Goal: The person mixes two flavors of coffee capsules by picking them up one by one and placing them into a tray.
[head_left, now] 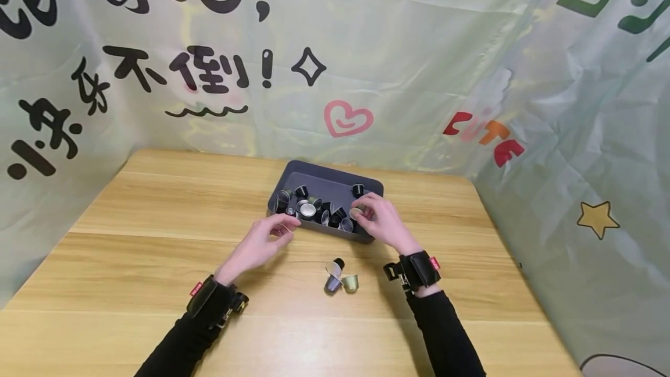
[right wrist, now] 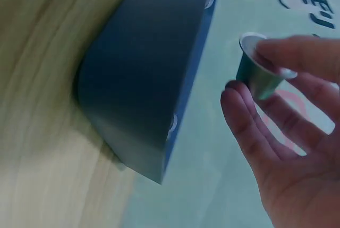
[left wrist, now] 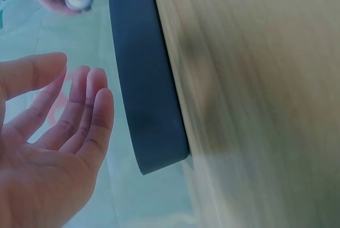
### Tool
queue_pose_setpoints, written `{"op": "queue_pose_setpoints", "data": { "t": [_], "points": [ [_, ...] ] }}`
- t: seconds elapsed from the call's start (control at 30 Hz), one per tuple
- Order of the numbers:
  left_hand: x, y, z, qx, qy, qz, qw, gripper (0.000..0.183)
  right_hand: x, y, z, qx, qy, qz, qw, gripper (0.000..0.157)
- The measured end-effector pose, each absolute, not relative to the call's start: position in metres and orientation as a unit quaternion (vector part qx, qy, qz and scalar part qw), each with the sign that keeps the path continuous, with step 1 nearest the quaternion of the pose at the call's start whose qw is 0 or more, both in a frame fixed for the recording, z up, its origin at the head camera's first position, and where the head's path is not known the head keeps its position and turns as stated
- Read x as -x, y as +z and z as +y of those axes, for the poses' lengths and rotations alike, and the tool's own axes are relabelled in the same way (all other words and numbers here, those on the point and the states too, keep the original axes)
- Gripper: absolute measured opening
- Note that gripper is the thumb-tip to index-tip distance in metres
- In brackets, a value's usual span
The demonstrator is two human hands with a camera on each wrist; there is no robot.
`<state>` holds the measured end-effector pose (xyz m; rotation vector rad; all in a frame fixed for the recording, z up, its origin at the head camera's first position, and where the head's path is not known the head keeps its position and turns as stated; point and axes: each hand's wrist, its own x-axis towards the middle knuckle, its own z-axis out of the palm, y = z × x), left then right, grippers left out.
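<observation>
My right hand pinches a green coffee capsule between thumb and fingers, over the right end of the dark grey tray. The capsule's silvery lid faces the thumb. At the tray's front edge, my left hand has its fingers loosely bent with nothing between them. Black and silver-lidded coffee capsules lie jumbled along the front of the tray, and one black capsule stands at its back right. The left wrist view shows my left palm beside the tray's outer wall.
In front of the tray, a light green capsule, a grey-purple capsule and a black capsule lie close together on the wooden table. A printed cloth hangs behind the table and along its sides.
</observation>
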<state>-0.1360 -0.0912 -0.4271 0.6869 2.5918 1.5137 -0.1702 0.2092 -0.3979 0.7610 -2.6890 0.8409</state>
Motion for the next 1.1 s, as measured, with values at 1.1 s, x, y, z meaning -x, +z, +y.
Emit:
{"op": "queue_pose_setpoints", "data": {
  "t": [1.1],
  "points": [
    [0.13, -0.427, -0.084, -0.28, 0.465, 0.839, 0.03, 0.03, 0.107, -0.411, 0.212, -0.326, 0.28, -0.901, 0.065, 0.024]
  ]
}}
